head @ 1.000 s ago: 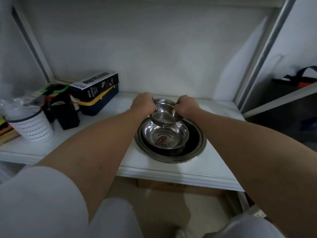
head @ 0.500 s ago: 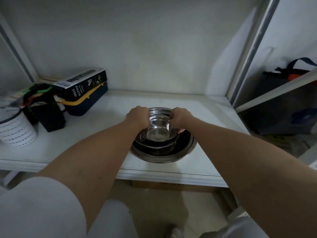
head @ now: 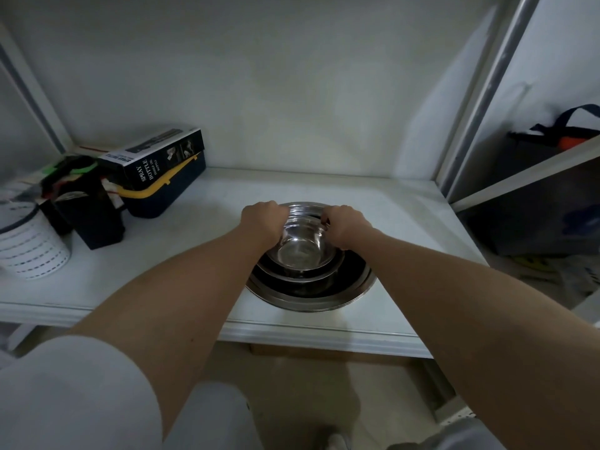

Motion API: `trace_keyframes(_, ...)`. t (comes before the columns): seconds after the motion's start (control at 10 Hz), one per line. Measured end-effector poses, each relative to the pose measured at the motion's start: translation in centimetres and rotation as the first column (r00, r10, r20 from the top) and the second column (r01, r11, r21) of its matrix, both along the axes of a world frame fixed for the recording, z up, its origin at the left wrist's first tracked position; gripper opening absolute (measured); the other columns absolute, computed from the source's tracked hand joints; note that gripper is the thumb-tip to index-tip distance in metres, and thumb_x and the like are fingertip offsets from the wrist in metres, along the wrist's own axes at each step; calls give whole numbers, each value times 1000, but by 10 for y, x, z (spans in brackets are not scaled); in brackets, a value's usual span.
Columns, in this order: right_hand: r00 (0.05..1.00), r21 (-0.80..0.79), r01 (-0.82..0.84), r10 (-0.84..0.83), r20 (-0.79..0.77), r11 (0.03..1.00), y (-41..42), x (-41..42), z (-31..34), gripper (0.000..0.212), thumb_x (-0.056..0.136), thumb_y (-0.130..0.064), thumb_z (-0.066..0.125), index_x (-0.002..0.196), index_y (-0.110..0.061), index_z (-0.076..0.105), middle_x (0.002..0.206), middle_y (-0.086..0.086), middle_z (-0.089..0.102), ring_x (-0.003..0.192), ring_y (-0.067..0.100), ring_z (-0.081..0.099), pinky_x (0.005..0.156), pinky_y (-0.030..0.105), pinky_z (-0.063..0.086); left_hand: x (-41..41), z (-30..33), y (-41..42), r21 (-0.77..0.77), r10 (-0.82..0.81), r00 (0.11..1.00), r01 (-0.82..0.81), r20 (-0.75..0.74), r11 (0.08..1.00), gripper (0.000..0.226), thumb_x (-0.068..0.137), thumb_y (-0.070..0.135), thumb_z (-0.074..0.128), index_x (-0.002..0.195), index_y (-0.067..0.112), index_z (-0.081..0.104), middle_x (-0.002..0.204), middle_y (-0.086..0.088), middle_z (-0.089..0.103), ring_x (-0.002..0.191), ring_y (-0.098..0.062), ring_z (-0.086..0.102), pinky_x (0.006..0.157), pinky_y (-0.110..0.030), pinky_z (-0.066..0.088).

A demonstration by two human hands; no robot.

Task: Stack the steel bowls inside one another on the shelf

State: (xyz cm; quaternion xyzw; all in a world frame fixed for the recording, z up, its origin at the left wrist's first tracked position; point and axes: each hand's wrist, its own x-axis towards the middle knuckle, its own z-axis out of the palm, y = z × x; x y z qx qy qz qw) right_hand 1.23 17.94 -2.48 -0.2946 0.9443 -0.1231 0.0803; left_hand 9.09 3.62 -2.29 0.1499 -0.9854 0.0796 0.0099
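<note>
Steel bowls nested on a white shelf point(head: 181, 254), toward its front right part. Smallest bowl point(head: 300, 248) sits uppermost, inside a mid-size bowl point(head: 302, 278), which sits inside the large bowl point(head: 311, 295); a further rim shows at the bottom of the stack, count of layers there unclear.

Left hand point(head: 262, 222) on the small bowl's left rim, right hand point(head: 345, 226) on its right rim, one either side, knuckles toward camera. Fingers of both hands curl over the rim and pinch it; fingertips mostly hidden behind the knuckles and the bowl wall, so exact contact points cannot be told. Small bowl upright, mouth up, level. Whether it rests fully seated in the mid-size bowl or hangs just above it cannot be told.

Left of the stack, well apart: dark box marked SPRAY BOTTLE point(head: 156, 157) lying on a blue case with yellow handle point(head: 168, 190), a dark holder point(head: 94, 216), a white cup with dashed lines point(head: 29, 251) at the far left edge
</note>
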Motion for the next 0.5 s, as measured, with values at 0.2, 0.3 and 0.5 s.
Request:
trace_keyframes(0.2, 999, -7, 29, -30, -25, 1000, -2, 1, 9, 37, 83, -16, 57, 120, -17, 56, 116, 7, 59, 104, 29, 60, 78, 36, 48, 10, 4, -8, 127, 35, 996, -24, -83, 992, 34, 94, 30, 49, 122, 10, 53, 118, -12, 58, 108, -33, 59, 81, -37, 45)
trace_keyframes(0.3, 999, -26, 48, -48, -21, 999, -4, 3, 20, 34, 83, -18, 57, 117, -18, 57, 115, 7, 61, 101, 27, 60, 78, 35, 48, 11, 14, -8, 139, 41, 994, -27, -99, 990, 29, 93, 23, 49, 117, 9, 55, 116, -13, 58, 105, -32, 60, 74, -34, 41)
trace_keyframes(0.5, 996, -114, 78, -82, -31, 990, -1, 9, 46, 36, 87, -19, 54, 123, -20, 55, 128, 6, 56, 112, 28, 56, 81, 34, 44, 12, 44, 2, 168, 72, 985, -45, -157, 985, 34, 95, 24, 48, 125, 11, 54, 124, -12, 59, 112, -31, 58, 78, -34, 40)
